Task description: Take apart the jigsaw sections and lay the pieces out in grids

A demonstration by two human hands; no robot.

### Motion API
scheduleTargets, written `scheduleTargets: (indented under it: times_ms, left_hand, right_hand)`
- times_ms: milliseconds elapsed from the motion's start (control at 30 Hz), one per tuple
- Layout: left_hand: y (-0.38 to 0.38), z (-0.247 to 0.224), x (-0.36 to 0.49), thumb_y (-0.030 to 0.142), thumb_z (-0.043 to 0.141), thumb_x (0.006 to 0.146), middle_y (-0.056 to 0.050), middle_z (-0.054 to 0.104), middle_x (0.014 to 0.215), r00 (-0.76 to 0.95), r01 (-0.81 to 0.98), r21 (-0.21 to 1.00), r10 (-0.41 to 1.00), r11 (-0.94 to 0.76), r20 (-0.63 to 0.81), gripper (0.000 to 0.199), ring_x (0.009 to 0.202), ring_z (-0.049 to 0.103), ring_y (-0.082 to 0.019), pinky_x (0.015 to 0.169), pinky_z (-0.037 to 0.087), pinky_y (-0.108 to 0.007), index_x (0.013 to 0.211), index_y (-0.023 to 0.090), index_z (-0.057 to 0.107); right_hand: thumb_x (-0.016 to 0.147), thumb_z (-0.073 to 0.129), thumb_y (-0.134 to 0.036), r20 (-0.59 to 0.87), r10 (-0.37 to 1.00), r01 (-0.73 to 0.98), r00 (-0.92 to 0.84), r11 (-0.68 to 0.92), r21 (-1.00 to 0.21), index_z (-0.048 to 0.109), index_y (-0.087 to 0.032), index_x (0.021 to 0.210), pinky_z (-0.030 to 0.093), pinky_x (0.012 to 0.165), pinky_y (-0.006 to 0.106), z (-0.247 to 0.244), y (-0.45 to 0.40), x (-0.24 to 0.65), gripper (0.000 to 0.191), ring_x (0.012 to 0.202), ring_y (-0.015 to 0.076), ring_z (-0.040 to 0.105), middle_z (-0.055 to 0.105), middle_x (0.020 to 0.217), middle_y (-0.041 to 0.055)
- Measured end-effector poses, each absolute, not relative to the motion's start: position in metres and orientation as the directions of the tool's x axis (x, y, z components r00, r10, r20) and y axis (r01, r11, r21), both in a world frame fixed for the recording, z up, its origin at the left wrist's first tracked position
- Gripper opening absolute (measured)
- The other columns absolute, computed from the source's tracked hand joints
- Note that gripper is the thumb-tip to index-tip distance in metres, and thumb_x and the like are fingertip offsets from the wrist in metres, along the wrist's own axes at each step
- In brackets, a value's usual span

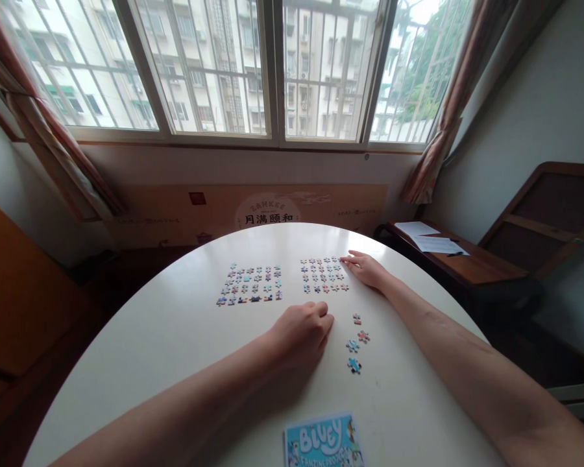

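My right hand (365, 268) reaches to the far right corner of a grid of small jigsaw puzzle pieces (325, 277), its fingertips on a puzzle piece (341, 259) at the end of the back row. Closer to me, my left hand (307, 327) rests low over the table with its fingers curled in; whatever they may hold is hidden. Left of it lies a second group of puzzle pieces (255, 288), set out in rows, with a darker row at the front. Several loose puzzle pieces (353, 346) lie between my forearms, coloured turquoise and reddish.
A blue card or booklet marked "Bluey" (324, 441) lies at the near side of the round white table (175, 363). To the right, a wooden bench or chair (486, 263) bears paper sheets (438, 244) and pens. A barred window (272, 71) is beyond the table.
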State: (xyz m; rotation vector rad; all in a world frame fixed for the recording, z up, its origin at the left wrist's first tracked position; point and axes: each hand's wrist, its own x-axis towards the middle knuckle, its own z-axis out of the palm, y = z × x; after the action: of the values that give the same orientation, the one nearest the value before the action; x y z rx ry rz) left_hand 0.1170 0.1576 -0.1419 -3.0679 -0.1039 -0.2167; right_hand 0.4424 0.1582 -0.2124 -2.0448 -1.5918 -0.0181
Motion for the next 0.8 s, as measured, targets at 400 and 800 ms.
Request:
scheduleTargets:
  times_ms: [400, 800]
  left_hand:
    - [0.158, -0.144, 0.117, 0.017, 0.048, 0.086, -0.008, 0.060, 0.088, 0.980, 0.061, -0.064, 0.048, -0.996, 0.191, 0.010, 0.072, 0.055, -0.019, 0.059, 0.044, -0.032, 0.084, 0.016, 0.058]
    - [0.156, -0.143, 0.114, 0.014, 0.050, 0.085, -0.003, 0.064, 0.085, 0.938, -0.207, 0.036, -0.188, -0.978, 0.291, 0.021, 0.070, 0.058, -0.015, 0.061, 0.046, -0.028, 0.083, 0.020, 0.070]
  right_hand:
    - [0.096, 0.049, -0.034, 0.343, 0.896, 0.908, 0.282, -0.134, -0.396, 0.069, -0.025, 0.128, 0.036, 0.116, 0.038, -0.210, 0.154, 0.439, 0.038, 0.133, 0.0247, 0.052, 0.055, 0.144, 0.0079]
    - [0.098, 0.045, -0.033, 0.358, 0.884, 0.906, 0.301, -0.148, -0.396, 0.068, -0.023, 0.129, 0.037, 0.114, 0.034, -0.200, 0.146, 0.429, 0.040, 0.135, 0.0236, 0.050, 0.053, 0.145, 0.0086]
